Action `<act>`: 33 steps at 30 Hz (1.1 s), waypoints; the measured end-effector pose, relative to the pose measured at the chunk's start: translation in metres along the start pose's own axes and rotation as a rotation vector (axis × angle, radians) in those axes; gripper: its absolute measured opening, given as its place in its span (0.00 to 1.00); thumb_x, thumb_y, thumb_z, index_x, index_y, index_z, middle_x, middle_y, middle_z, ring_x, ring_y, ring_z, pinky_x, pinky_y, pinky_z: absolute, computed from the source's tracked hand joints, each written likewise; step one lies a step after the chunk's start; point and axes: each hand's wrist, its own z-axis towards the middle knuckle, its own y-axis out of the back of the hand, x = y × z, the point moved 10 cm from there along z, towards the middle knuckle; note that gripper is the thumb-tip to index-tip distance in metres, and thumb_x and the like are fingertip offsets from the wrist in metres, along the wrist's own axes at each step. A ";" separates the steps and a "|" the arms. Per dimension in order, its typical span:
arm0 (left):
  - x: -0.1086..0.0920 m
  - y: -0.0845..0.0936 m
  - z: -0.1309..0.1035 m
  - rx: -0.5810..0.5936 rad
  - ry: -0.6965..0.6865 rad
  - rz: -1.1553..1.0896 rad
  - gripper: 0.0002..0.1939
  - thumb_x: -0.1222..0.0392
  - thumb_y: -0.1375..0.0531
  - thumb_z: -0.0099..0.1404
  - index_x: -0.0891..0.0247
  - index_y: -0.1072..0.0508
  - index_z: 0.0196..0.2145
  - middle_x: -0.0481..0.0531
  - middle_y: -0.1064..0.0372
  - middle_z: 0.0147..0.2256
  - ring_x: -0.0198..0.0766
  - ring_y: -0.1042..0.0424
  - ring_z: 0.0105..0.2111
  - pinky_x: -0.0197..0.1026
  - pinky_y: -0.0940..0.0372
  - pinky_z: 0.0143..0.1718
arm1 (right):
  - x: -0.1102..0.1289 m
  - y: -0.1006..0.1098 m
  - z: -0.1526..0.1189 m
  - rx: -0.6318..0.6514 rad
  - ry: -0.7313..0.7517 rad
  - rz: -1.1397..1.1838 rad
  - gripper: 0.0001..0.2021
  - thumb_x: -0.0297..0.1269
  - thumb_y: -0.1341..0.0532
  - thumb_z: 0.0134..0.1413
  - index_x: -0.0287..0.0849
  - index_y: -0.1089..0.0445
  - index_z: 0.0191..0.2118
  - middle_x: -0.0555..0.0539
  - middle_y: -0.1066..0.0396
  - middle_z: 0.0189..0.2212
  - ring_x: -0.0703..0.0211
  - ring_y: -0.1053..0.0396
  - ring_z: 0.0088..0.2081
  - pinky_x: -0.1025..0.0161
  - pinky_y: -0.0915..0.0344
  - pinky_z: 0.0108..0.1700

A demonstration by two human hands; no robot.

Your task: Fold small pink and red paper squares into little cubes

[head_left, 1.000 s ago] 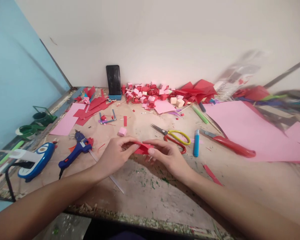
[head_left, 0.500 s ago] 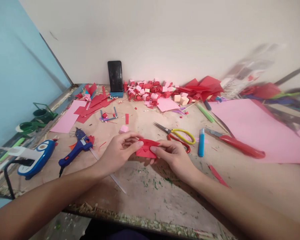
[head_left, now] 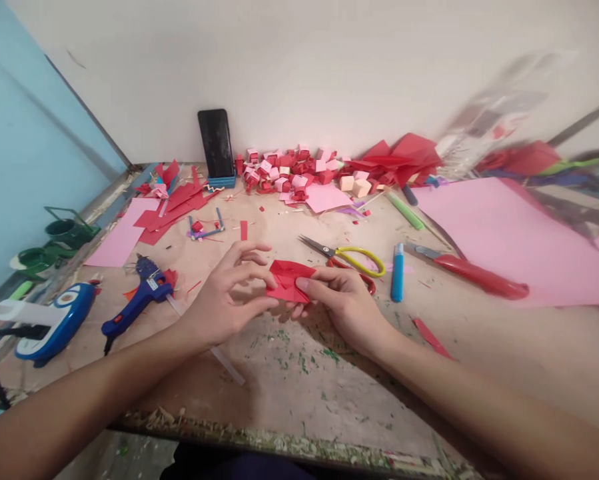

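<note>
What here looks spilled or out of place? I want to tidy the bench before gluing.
Red paper scraps and small paper cubes lie strewn along the wall. The scissors lie open beside the hands. The glue gun lies on its side. Both hands hold the folded red paper.

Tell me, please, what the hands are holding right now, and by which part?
Both hold one folded red paper piece: the left hand pinches its left edge, the right hand its lower right edge.

You'll find nothing legible here: no text, label, brand or number shows clearly on any tool or paper.
</note>
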 end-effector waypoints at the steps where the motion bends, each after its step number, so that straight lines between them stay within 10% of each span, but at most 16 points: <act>1: 0.005 -0.001 0.000 0.001 0.040 -0.027 0.06 0.66 0.31 0.61 0.59 0.22 0.36 0.55 0.34 0.56 0.41 0.28 0.51 0.46 0.30 0.54 | 0.000 -0.001 0.000 0.007 -0.004 -0.004 0.15 0.47 0.31 0.58 0.38 0.21 0.30 0.45 0.21 0.23 0.60 0.23 0.25 0.66 0.29 0.29; 9: 0.018 -0.002 0.000 -0.050 0.206 -0.138 0.03 0.59 0.30 0.60 0.60 0.18 0.32 0.52 0.20 0.38 0.40 0.23 0.39 0.41 0.28 0.44 | 0.007 -0.007 -0.003 0.043 0.015 -0.105 0.15 0.47 0.31 0.58 0.38 0.19 0.34 0.46 0.21 0.24 0.60 0.24 0.26 0.65 0.28 0.31; 22: 0.029 0.004 -0.011 -0.160 0.352 -0.196 0.09 0.55 0.32 0.63 0.62 0.26 0.35 0.47 0.25 0.31 0.34 0.25 0.30 0.34 0.29 0.32 | 0.008 -0.013 -0.007 0.057 0.038 -0.260 0.11 0.43 0.30 0.56 0.40 0.19 0.39 0.47 0.20 0.28 0.60 0.26 0.28 0.64 0.30 0.32; 28: 0.036 -0.016 -0.009 0.004 0.424 -0.393 0.18 0.55 0.33 0.64 0.61 0.29 0.50 0.47 0.24 0.31 0.34 0.24 0.29 0.35 0.29 0.33 | 0.006 -0.013 -0.006 0.047 0.017 -0.179 0.09 0.41 0.30 0.56 0.40 0.19 0.38 0.46 0.19 0.31 0.61 0.24 0.27 0.65 0.28 0.32; 33: 0.034 -0.021 -0.007 0.085 0.418 -0.326 0.12 0.57 0.38 0.68 0.66 0.22 0.30 0.51 0.24 0.26 0.32 0.27 0.25 0.34 0.31 0.29 | 0.006 -0.016 -0.005 0.070 0.006 -0.150 0.11 0.42 0.28 0.54 0.41 0.18 0.39 0.45 0.19 0.32 0.61 0.23 0.28 0.65 0.26 0.32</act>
